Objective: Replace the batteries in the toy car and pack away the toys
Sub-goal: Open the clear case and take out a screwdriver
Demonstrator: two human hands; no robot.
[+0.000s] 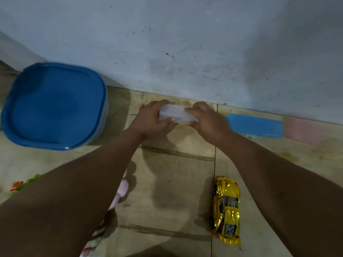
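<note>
A small clear plastic box (175,115) sits on the tiled floor close to the wall. My left hand (152,117) grips its left end and my right hand (206,120) grips its right end; what is inside is hidden. A shiny yellow-gold toy car (226,210) lies on the floor nearer to me, to the right of my arms, apart from both hands. A large container with a blue lid (53,106) stands at the left by the wall.
A flat blue lid (256,125) lies on the floor right of my right hand, with a pale pink item (304,130) beside it. A pink soft toy (120,193) shows under my left forearm. The grey wall (185,43) closes off the far side.
</note>
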